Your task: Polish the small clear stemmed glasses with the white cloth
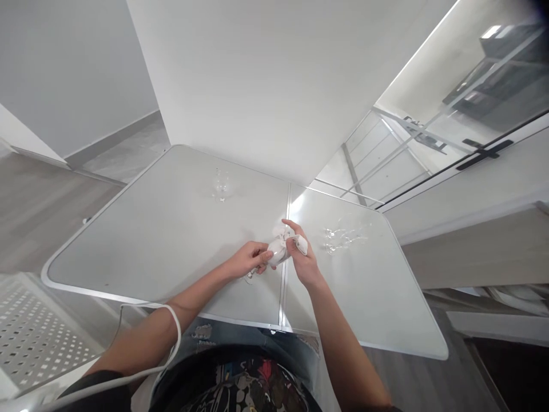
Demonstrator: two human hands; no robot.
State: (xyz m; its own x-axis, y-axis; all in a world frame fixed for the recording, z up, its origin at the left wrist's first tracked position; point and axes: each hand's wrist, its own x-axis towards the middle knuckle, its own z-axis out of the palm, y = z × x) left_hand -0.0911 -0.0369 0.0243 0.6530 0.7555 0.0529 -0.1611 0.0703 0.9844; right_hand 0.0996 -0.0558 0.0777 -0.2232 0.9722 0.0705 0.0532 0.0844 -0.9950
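Observation:
Over the middle seam of a white folding table [163,240], my left hand [249,260] grips a clear stemmed glass [277,252] lying sideways, its stem showing below my fingers. My right hand [302,257] is closed on a white cloth [285,237] that wraps and pushes into the glass bowl. Both hands meet at the glass, just above the tabletop.
One clear glass [221,186] stands at the far middle of the table. Several clear glasses [343,234] lie at the right. A white wall rises behind the table. A white cable [171,326] loops near my left arm. Perforated white panel at lower left.

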